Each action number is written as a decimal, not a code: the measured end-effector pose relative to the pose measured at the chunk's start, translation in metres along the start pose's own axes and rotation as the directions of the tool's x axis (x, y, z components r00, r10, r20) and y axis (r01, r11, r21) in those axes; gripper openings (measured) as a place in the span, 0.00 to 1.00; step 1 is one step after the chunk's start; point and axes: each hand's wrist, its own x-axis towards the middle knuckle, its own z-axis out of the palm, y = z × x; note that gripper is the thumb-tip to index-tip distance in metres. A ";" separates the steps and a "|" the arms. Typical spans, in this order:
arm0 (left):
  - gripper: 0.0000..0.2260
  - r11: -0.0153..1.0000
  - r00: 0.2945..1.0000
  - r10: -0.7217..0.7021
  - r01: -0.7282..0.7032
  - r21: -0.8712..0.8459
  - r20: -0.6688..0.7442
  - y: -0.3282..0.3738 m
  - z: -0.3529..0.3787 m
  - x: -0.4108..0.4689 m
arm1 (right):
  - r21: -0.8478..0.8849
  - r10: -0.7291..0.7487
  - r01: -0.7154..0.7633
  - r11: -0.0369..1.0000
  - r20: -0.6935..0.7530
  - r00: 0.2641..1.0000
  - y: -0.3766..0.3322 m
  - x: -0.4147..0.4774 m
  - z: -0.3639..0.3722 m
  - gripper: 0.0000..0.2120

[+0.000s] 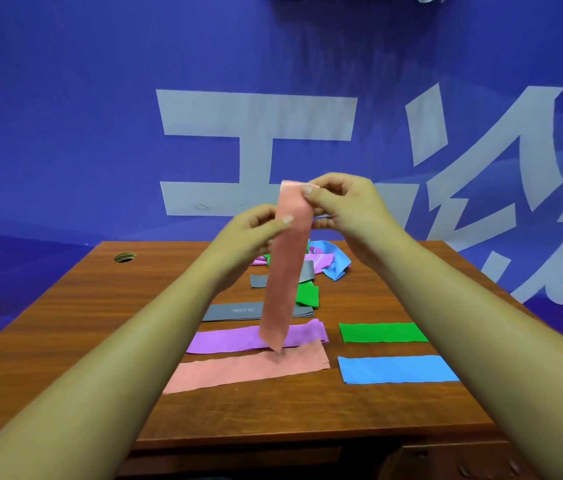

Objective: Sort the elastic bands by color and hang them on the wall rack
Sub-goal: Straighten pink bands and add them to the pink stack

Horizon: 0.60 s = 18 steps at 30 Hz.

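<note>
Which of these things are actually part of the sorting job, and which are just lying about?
Job: held pink band, pinched by the left hand and right hand; flat pink band, purple band, gray band, green band, blue band; unsorted pile.
Just there: wooden table, cable hole, blue banner.
</note>
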 end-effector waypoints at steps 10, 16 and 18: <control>0.09 0.992 0.985 -0.114 0.120 -0.040 0.131 -0.036 0.008 -0.023 | -0.159 0.053 -0.043 0.986 0.056 0.997 -0.013 0.005 0.002 0.02; 0.04 0.934 0.893 -0.356 0.353 0.062 0.276 -0.073 -0.002 -0.049 | 0.036 0.129 -0.126 0.991 -0.086 0.988 -0.009 0.017 -0.004 0.02; 0.04 0.920 0.870 -0.383 0.391 0.040 0.310 -0.082 -0.010 -0.058 | 0.107 0.186 -0.173 0.979 -0.123 0.975 0.002 0.020 -0.009 0.03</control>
